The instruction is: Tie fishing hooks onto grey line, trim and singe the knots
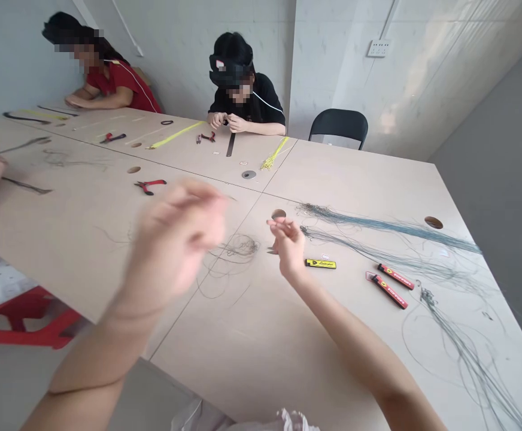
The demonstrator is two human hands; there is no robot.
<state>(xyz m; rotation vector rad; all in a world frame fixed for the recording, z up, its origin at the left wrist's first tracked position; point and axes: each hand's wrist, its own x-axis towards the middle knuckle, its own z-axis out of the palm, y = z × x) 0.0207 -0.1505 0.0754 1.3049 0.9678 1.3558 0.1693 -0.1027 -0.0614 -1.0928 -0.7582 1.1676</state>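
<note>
My left hand is raised over the table, smeared by motion, with fingers curled and thumb and forefinger pinched. A short thin dark tip shows at its fingertips, too blurred to name. My right hand is lower and further right, its fingertips pinched together; what they hold, if anything, is too small to make out. A small pointed metal piece shows just left of it, partly hidden. Between the hands on the table lies a loose tangle of thin cord. A yellow lighter lies right of my right wrist.
Bundles of blue-green cord and grey-green cord spread across the right side. Two red lighters lie between them. Red-handled pliers rest beyond my left hand. Co-workers sit across the table and at left.
</note>
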